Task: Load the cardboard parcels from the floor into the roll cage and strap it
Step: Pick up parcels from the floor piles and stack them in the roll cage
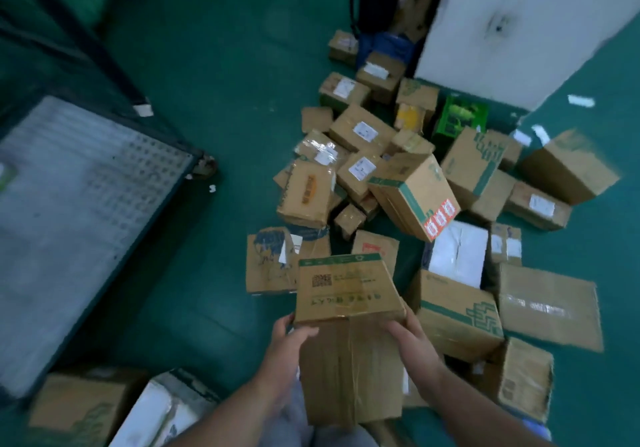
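- The tall brown cardboard box with a green strip on top and clear tape down its front [348,294] is up off the floor. It is in front of the person, between both hands.
- The left hand [292,336] grips its left edge, with fingers bent round the side. The right hand [410,334] is clamped on the right side. Nothing holds the bottom, so the box could slip down and drop.
- Other parcels lie close by, like the brown box with green print [457,311] just beside the right hand. A foot could catch on one and trip.
- The dark metal roll cage with a grey floor full of holes [194,156] is off to the left. Its corner sticks out, so the box could bump it on the way over.
- The leaning brown box with red stickers [415,194] in the heap could slide if knocked.
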Available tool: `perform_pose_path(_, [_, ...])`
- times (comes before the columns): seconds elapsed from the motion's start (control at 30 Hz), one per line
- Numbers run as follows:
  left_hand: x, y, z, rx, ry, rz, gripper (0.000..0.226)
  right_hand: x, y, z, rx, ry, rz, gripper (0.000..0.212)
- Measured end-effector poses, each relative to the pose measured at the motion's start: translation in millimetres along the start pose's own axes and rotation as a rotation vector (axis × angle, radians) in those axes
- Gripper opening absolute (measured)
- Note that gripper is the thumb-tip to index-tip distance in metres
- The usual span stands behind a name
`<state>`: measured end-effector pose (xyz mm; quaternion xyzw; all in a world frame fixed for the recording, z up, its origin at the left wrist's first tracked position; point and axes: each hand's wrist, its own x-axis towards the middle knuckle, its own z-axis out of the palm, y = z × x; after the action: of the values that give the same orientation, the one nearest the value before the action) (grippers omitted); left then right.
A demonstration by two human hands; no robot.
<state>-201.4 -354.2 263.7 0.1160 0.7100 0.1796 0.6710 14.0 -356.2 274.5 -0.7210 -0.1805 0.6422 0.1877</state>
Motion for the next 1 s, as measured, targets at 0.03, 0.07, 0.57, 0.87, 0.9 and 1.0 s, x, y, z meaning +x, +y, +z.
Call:
perform_pose_path(0.03, [-14,4,-18,-0.036,0.018,0.022,0.041,-9,-10,15,-0.039,-0.017,-0.020,0.055])
perform_pose_path(0.07, [-18,5,-28,-0.038,0.034,0.030,0.044,-8,-11,23,-0.052,-0.017,-0.004,0.061])
perform_pose_path(0.57, [-67,1,-325,-0.651,0.220,0.116,0.034,-58,-92,341,-0.574,-0.359,-0.303,0.053])
perform_pose_path(0.87, [-60,20,-533,-0.689,0.251,0.232,0.034,-58,-120,561,-0.797,-0.335,-0.352,0.050])
perform_pose_path(0.9, [-61,23,-550,-0.682,0.264,0.243,0.040,-60,-125,579,-0.820,-0.343,-0.335,0.056])
perform_pose_path(1.0, [-56,37,-600,-0.693,0.315,0.291,0.040,-64,-142,628,-0.815,-0.379,-0.335,0.055])
